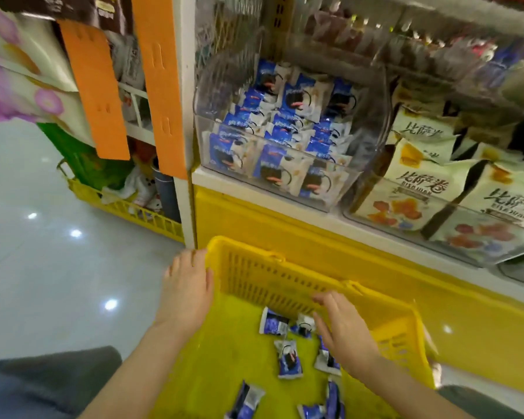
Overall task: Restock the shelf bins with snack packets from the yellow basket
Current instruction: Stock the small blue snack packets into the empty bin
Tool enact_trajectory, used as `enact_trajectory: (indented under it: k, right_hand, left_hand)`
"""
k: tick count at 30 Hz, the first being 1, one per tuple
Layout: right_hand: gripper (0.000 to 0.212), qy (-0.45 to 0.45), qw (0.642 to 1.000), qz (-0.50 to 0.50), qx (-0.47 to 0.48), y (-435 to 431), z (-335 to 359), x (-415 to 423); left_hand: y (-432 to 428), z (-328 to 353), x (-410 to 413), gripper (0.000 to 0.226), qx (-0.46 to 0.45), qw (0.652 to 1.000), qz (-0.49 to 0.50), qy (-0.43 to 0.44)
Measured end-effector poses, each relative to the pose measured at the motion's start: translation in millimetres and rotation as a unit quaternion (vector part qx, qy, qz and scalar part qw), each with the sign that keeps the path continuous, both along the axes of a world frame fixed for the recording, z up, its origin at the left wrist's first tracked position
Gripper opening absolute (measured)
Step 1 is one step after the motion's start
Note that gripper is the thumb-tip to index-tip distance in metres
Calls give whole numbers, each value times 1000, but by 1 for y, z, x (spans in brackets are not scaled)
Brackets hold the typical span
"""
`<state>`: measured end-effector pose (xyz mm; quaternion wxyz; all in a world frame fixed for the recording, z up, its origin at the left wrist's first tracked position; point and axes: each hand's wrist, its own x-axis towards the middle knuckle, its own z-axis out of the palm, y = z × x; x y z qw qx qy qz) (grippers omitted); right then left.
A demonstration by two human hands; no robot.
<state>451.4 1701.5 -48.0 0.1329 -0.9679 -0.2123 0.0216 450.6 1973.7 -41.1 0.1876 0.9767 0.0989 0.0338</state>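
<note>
"In front of the shelf, where did the yellow basket (285, 279) stand?"

"Right against the shelf's yellow base. Several small blue-and-white snack packets (289, 359) lay scattered loose on its floor."

"And the hands?"

"The left hand (188, 291) rested on the basket's far left corner. Its fingers were fairly straight along the rim, and it held nothing that I could see. The right hand (342, 331) was down inside, over the packets near the far wall, with its fingers spread and only slightly bent. I could not tell whether the fingertips touched a packet, but none was gripped."

"What about the bins?"

"A clear bin (372, 116) on the shelf just above the basket held many of the same blue-and-white packets. Beside it on the right, another clear bin (466, 258) held bigger cream bags (421, 182). Off to the left, a second yellow basket (124, 207) sat on the floor below two orange strips (161, 86)."
</note>
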Motion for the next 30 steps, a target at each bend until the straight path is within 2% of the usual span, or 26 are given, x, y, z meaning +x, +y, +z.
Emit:
enact_trajectory:
  k: [2,5,10,15,17,20,25,27,28,29,30]
  right_hand:
    - [41,111,993,-27,-38,-9,-44,-9]
    - [47,225,971,-54,-60,-16,-98,-18]
    - [59,359,923,-132,-51,-11,-156,-29]
    - [69,363,900,-236,-42,10,-186,-24]
    - [68,362,896,-256,-30,14,-191,-21]
    - [60,390,875,-284,37,17,-190,-20]
    - [62,399,858,-262,188,29,-155,-25]
    - [57,379,857,-242,251,38,-127,-28]
    - [54,368,858,-231,275,43,-112,-31]
    - [52,354,859,-221,296,48,-98,-34]
    - [49,338,862,-213,311,53,-85,-37]
  left_hand:
    - [10,-18,-5,37,-15,998,37,55]
    - [19,-37,-12,32,-90,988,67,109]
    - [23,-47,-11,25,-148,984,62,73]
    - [24,-53,-13,21,-146,986,65,41]
    - [24,-57,-13,23,-136,987,70,45]
    - [22,-57,-13,21,-119,990,70,36]
    - [2,-47,-21,21,-83,988,34,-126]
    - [-20,-49,-30,20,-159,981,38,-108]
    - [-33,-49,-35,20,-226,971,51,-67]
    - [-46,-49,-40,24,-304,950,73,-2]
    - [-59,-48,-44,29,-385,915,96,72]
